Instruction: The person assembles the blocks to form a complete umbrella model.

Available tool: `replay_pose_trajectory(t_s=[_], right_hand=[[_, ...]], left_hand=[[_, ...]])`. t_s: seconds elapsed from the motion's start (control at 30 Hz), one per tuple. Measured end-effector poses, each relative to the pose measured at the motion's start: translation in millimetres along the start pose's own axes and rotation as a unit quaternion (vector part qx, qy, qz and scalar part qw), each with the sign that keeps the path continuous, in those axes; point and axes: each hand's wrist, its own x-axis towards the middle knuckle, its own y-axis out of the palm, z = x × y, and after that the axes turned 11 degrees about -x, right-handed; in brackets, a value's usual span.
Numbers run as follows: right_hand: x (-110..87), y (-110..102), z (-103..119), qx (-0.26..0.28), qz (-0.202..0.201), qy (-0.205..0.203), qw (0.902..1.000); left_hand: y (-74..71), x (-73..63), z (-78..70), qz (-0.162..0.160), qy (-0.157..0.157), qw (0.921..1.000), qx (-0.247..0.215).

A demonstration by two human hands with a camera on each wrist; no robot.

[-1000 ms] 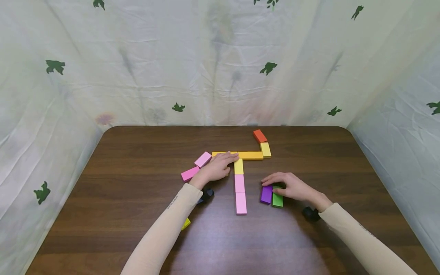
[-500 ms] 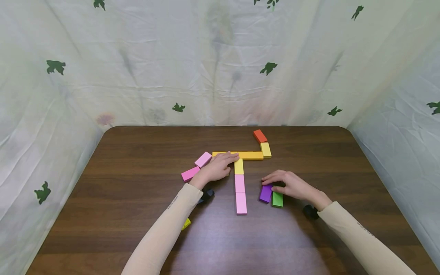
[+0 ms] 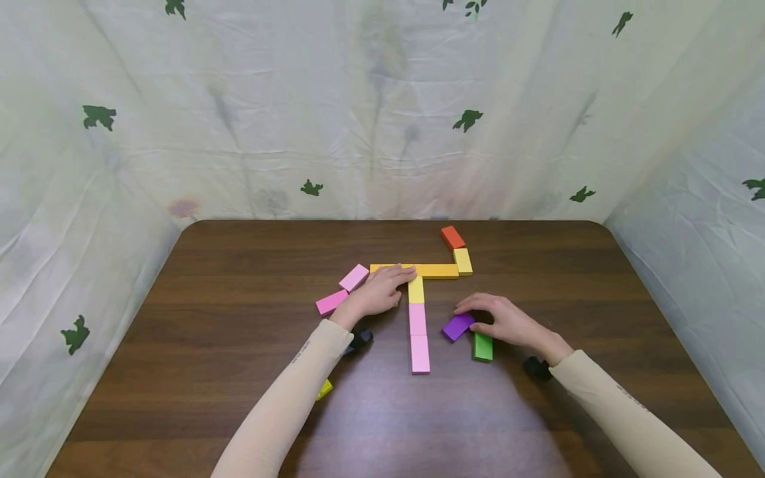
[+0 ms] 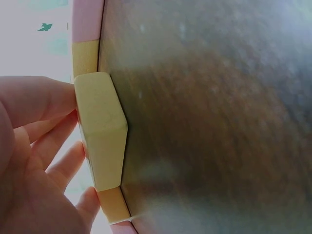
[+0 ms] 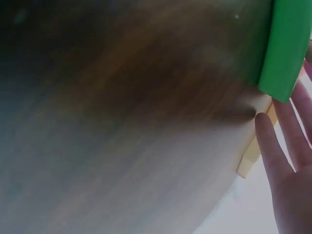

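In the head view my left hand (image 3: 378, 291) lies with fingers stretched over the orange blocks (image 3: 439, 271), their tips near a yellow block (image 3: 416, 290). A pale yellow block (image 4: 101, 129) shows beside the thumb in the left wrist view; in the head view the hand mostly covers it. My right hand (image 3: 507, 320) pinches a purple block (image 3: 457, 327) between thumb and fingers, and the block sits at an angle on the table. Just below that hand is a green block (image 3: 483, 347), apart from the purple one.
Two pink blocks (image 3: 420, 354) continue the column toward me. Pink blocks (image 3: 332, 303) slant off left of the orange row; pale yellow (image 3: 463, 261) and red (image 3: 452, 237) blocks stand at its right end. A bright yellow block (image 3: 324, 389) is partly behind the left sleeve.
The purple block has turned and shifted left, away from the green block, with my right hand's fingers on it. My left hand stays where it was.
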Motion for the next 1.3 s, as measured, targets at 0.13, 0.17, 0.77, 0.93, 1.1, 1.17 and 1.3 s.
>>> replay_pose_trajectory(t_s=[0.13, 0.17, 0.77, 0.93, 1.1, 1.17, 1.3], right_hand=[[2.6, 1, 1, 0.0, 0.0, -0.003, 1.0], [3.6, 1, 0, -0.004, -0.003, -0.002, 1.0], [10.3, -1, 3, -0.019, -0.001, -0.005, 0.9998], [12.3, -3, 2, -0.016, -0.026, 0.006, 0.9995], [17.0, -7, 1, -0.008, -0.051, 0.025, 0.9984], [19.4, -9, 1, -0.004, -0.061, 0.03, 0.9977], [25.0, -12, -2, 0.0, -0.078, 0.035, 0.9963]], left_hand=[[0.3, -0.1, 0.4, 0.002, -0.008, 1.0, -0.001], [0.4, 0.0, 0.5, 0.002, -0.009, 1.0, -0.002], [-0.1, 0.3, -0.1, 0.002, -0.006, 0.9999, -0.009], [-0.1, -0.1, 0.1, 0.002, -0.005, 0.9999, -0.01], [0.0, 0.0, 0.4, 0.001, -0.003, 0.9999, -0.01], [-0.1, -0.1, 0.6, 0.0, -0.002, 1.0, -0.009], [-0.3, -0.3, 0.9, 0.0, -0.002, 1.0, -0.009]])
